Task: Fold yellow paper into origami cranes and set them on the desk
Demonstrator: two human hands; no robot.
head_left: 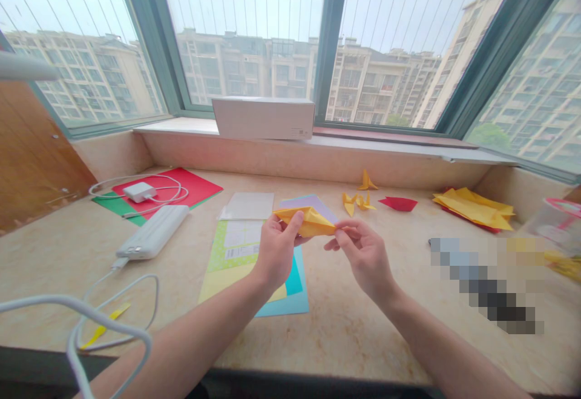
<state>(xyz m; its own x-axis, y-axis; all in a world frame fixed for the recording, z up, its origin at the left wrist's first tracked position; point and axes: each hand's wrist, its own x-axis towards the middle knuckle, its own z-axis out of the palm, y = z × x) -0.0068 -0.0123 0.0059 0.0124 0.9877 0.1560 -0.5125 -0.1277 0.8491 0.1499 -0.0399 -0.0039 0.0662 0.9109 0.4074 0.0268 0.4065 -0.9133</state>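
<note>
A folded piece of golden-yellow paper [313, 222], pointed at its ends, is held up between both hands above the counter. My left hand [282, 244] grips its left half, the thumb lying over the front. At the right tip, my right hand [362, 250] pinches the paper between thumb and finger. Below and behind the hands lie sheets of colored paper: a lilac sheet [297, 203], a green-patterned packet [218, 257] and a light blue sheet [290, 309]. Several small folded yellow paper pieces [349, 203] and a folded red one [399, 204] rest farther back.
A white power bank [153, 232] with cables and a white charger [140, 191] lie left, by red paper [195, 184]. On the right are stacked yellow sheets [476, 205], a blurred-out object [485, 287] and a clear plastic cup [556, 226]. A white box [263, 118] stands on the windowsill.
</note>
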